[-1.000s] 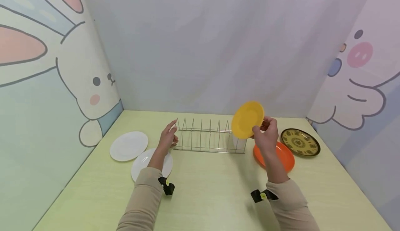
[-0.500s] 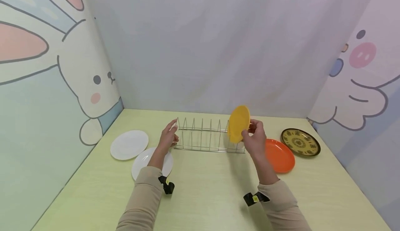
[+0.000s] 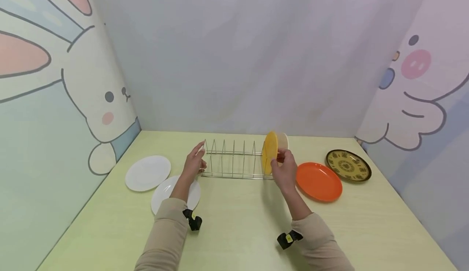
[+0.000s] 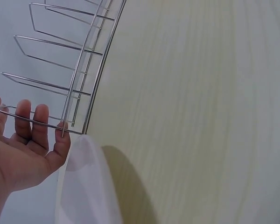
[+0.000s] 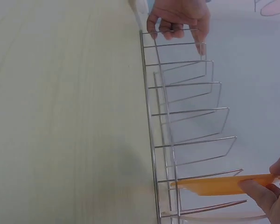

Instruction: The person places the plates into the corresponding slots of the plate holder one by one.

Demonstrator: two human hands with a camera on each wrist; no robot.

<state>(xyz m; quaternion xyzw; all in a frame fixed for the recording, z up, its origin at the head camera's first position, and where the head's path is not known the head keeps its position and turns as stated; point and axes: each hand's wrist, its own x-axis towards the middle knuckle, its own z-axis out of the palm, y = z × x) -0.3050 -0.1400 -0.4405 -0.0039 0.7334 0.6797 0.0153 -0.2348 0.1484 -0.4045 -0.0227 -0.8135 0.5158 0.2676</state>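
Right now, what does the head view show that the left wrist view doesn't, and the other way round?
Only the head view shows the right hand pinching the yellow plate, the pale plate beside it, the orange plate and the dark-rimmed patterned plate.

Only the left wrist view shows, up close, the palm side of the left hand, curled about the end wire of the wire plate rack.

Both share the left hand, part of the rack, the tabletop and at least one white plate near the rack's left end.
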